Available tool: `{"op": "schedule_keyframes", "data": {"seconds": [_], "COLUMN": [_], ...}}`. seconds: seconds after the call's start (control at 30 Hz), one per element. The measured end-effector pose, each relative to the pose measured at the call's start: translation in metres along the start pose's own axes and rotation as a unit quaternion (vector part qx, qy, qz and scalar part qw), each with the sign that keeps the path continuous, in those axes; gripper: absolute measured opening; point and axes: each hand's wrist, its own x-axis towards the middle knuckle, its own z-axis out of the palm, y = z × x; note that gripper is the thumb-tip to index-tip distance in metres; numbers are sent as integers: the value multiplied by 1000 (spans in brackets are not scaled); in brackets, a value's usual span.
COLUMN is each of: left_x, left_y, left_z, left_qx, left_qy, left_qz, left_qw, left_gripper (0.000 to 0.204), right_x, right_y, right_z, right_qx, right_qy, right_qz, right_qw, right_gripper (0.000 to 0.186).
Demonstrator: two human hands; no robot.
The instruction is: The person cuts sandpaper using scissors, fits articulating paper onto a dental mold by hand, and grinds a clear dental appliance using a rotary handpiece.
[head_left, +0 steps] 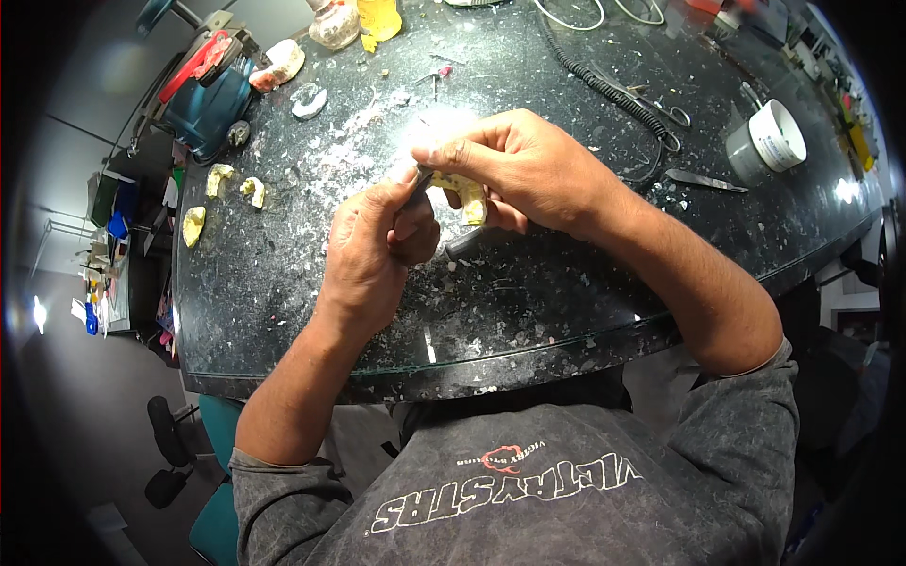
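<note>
In the middle of the dark speckled bench, my two hands meet at the fingertips. My right hand [528, 170] is closed on a yellow horseshoe-shaped dental cast [474, 209], with its fingers beneath and its thumb reaching toward my left thumb. Close beside it, my left hand [368, 226] is closed with a slim dark piece [418, 192] showing at its fingers; most of that piece is hidden, so its kind is unclear. Behind the hands lies a black cylindrical handle [467, 245], partly covered by my right hand. Bright light washes out the surface just beyond my fingertips.
Smaller yellow cast pieces [219, 179] lie at left, near a teal machine [203, 108]. A pink-and-white model [278, 64] and a yellow container [379, 21] stand at the back. Rightward are a coiled black cord [613, 85], a metal blade [706, 180] and a white tub [779, 134].
</note>
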Motion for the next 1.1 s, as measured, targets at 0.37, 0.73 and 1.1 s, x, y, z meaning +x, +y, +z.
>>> {"op": "schedule_keyframes", "data": {"seconds": [0.37,0.73,1.1], "left_x": [2,2,8], "left_y": [-1,5,-4], "left_z": [-12,4,-11], "left_qx": [-30,-296,-316], "left_qy": [-12,-82,-174], "left_qz": [-25,-50,-61], "left_qw": [999,950,931], "left_gripper": [49,70,67], "right_x": [7,5,13], "right_y": [9,12,18], "right_z": [-10,0,-6], "right_qx": [10,0,-249], "right_qy": [21,112,200], "right_qz": [-109,-152,-434], "right_qw": [994,982,842], "right_gripper": [25,24,23]}}
